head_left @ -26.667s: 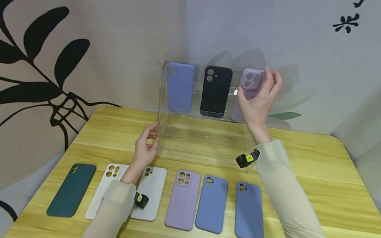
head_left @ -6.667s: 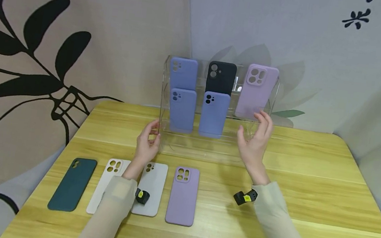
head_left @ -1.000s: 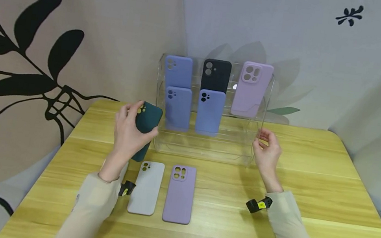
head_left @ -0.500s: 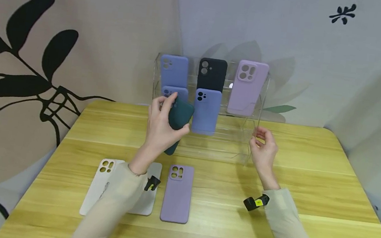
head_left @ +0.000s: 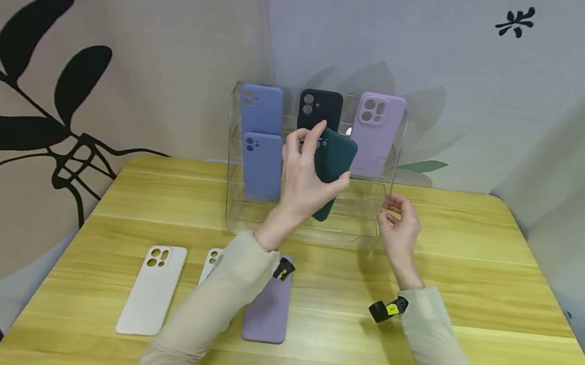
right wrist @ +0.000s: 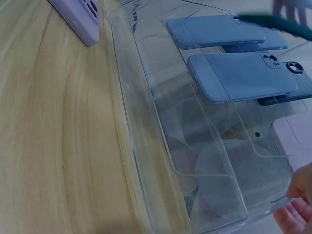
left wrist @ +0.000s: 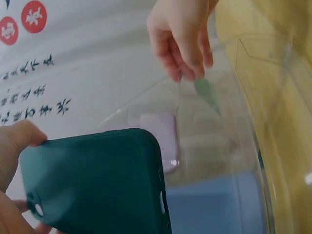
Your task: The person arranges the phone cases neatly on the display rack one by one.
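Observation:
In the head view my left hand (head_left: 301, 177) pinches a dark green phone case (head_left: 336, 157) by its edges, tilted, in front of a clear tiered display stand (head_left: 302, 234). My right hand (head_left: 401, 226) grips the stand's right side edge, thumb and fingers on either face in the right wrist view. On the top tier stand a blue phone case (head_left: 261, 108), a black phone case (head_left: 328, 111) and a light purple phone case (head_left: 377, 138). The lower tier bears a blue phone case (head_left: 261, 169) and another blue phone case (right wrist: 241, 75), hidden behind my left hand in the head view.
On the wooden table (head_left: 330, 321) lie a white phone case (head_left: 150, 293), a second white phone case (head_left: 213, 256) mostly under my left sleeve, and a purple phone case (head_left: 266, 319). A patterned cloth wall (head_left: 174, 70) rises behind the stand.
Two blue cases went from table to lower tier over the longer span. My left hand let go of the stand, took the green case and carried it rightward; my right hand now holds the stand.

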A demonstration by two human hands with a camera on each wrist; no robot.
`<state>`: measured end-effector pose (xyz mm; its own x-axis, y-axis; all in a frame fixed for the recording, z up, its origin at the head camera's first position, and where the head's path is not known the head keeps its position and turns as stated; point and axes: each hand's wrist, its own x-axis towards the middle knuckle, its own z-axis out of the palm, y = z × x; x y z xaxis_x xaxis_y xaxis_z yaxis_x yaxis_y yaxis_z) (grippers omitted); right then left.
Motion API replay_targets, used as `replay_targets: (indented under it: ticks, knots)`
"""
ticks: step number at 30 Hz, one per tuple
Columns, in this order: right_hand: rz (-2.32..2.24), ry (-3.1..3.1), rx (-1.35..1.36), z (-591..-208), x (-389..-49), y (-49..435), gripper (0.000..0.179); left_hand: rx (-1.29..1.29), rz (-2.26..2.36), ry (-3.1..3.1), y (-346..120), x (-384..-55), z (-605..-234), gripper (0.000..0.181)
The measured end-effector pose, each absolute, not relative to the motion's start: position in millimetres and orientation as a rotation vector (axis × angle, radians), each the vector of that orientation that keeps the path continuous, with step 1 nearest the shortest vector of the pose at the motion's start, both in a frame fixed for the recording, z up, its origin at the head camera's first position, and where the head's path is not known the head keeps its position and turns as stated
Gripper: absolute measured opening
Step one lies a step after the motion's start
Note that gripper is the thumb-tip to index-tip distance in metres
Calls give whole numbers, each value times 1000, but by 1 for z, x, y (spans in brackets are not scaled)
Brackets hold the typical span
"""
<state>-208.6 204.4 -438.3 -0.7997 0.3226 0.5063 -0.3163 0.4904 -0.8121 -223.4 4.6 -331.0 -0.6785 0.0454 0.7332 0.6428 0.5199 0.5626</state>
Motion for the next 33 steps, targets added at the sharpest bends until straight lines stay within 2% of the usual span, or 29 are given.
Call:
replay_targets:
  ticks: [14, 33]
  knots:
    - [1281, -2099, 37, -442, -207, 208, 28, -525, -1232, -1923, 69, -245, -338, 77]
    - [1302, -2120, 2, -441, -210, 206, 28, -285, -1157, -1959, 100, -255, -359, 76]
